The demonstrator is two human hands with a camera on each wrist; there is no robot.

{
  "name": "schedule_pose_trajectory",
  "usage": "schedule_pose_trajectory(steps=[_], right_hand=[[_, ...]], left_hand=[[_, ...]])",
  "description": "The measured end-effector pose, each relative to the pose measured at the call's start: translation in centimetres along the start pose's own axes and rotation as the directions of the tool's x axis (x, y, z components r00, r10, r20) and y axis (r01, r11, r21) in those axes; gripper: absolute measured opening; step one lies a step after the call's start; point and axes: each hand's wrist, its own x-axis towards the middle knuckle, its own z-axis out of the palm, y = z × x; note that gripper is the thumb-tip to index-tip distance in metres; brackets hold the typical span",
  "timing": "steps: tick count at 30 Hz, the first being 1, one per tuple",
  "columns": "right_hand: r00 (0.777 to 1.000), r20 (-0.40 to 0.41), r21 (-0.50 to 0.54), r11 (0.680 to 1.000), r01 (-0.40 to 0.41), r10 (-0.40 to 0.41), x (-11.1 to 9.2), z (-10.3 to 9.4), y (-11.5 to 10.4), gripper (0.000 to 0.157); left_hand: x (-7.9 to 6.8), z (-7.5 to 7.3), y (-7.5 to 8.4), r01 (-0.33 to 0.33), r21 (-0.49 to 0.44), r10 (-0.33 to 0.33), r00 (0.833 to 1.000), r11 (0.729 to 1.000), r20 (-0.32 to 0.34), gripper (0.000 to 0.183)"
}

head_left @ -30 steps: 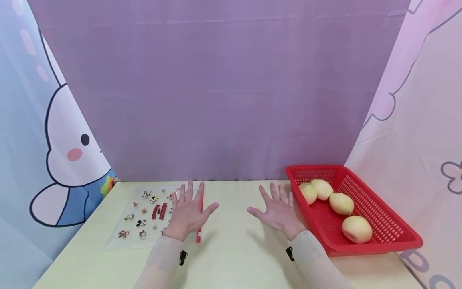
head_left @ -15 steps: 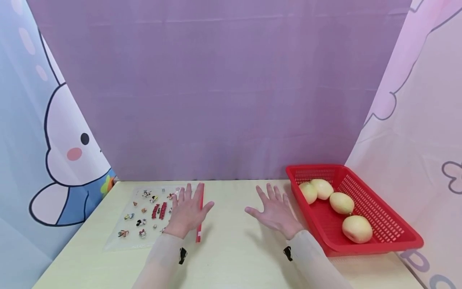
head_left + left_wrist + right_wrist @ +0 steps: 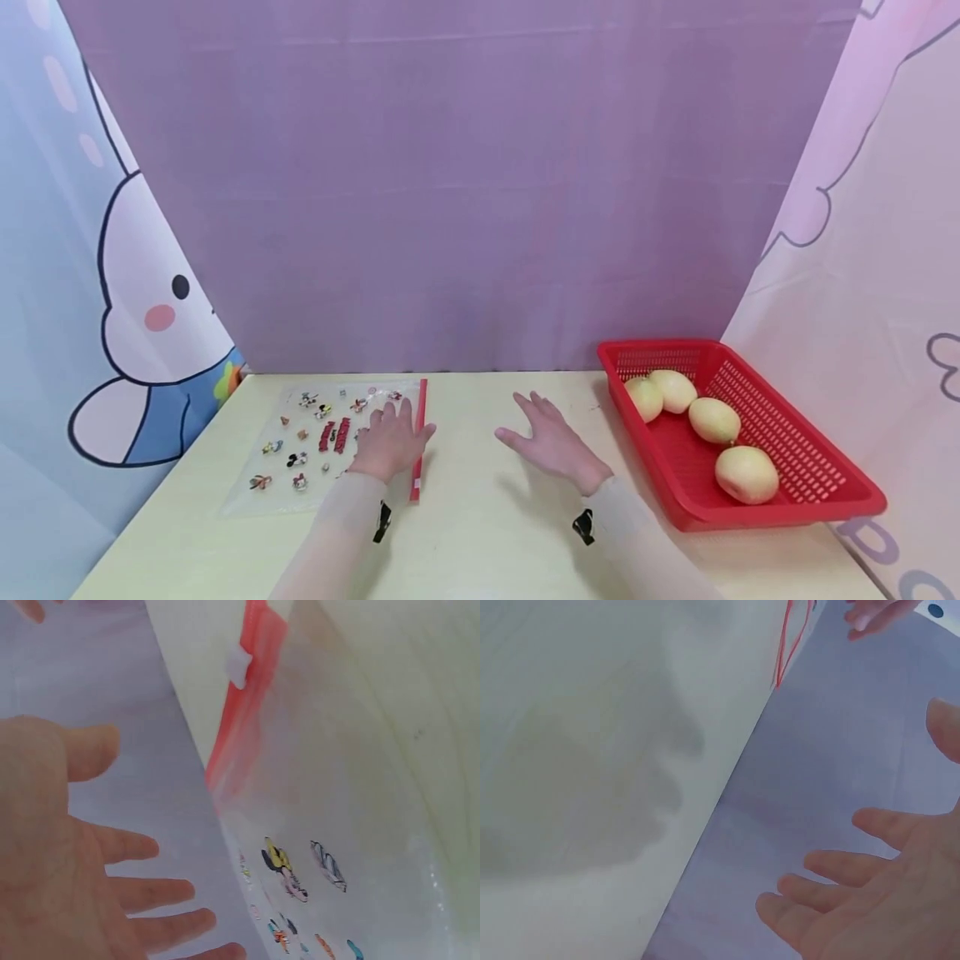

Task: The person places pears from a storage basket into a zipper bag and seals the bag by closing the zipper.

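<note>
My left hand (image 3: 390, 444) hovers over the right part of a clear zip bag (image 3: 277, 492), fingers spread and nothing in them. The bag lies flat on the left of the table, printed with small cartoon figures and red lettering. Along its right edge runs a red zip strip (image 3: 420, 442); the left wrist view shows a white slider (image 3: 239, 667) on it. My right hand (image 3: 555, 444) is held above the table between the bag and a red basket (image 3: 675, 496), its fingers loosely extended and holding nothing. In the right wrist view its shadow falls on the tabletop.
Several pale yellow, rounded fruits (image 3: 714, 420) lie in the red basket at the right edge of the pale table (image 3: 480, 533). A purple cloth (image 3: 480, 208) hangs behind the table, with printed curtains (image 3: 885, 275) at both sides.
Both hands have sunk a little toward the table, and their fingers are less spread and more bent. The right hand has shifted slightly left. Bag and basket stay in place.
</note>
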Motion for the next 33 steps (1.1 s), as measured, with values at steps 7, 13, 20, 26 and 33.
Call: schedule_pose_trajectory(steps=[7, 13, 20, 26, 33], right_hand=[[1.000, -0.015, 0.108, 0.994, 0.016, -0.014, 0.4, 1.0, -0.4, 0.080], [0.999, -0.033, 0.166, 0.986, 0.030, -0.025, 0.7, 1.8, -0.3, 0.074], [0.999, -0.030, 0.221, 0.975, 0.028, -0.022, 0.9, 2.3, -0.5, 0.069], [1.000, -0.005, 0.289, 0.957, 0.010, -0.009, 1.1, 3.0, -0.6, 0.066], [1.000, 0.017, 0.340, 0.940, -0.028, 0.024, 1.3, 3.7, -1.1, 0.063]], left_hand=[[0.3, 0.4, -0.1, 0.030, 0.033, -0.031, 0.999, 0.999, 0.031, 0.067], [0.5, 1.1, -0.5, 0.072, 0.028, -0.074, 0.996, 0.997, 0.051, 0.062], [0.6, 1.6, -0.9, 0.092, 0.001, -0.092, 0.995, 0.996, 0.049, 0.052], [0.9, 1.7, -0.6, 0.093, 0.032, -0.095, 0.992, 0.995, 0.088, 0.036], [0.8, 1.3, -0.3, 0.086, -0.013, -0.084, 0.991, 0.996, 0.104, 0.031]])
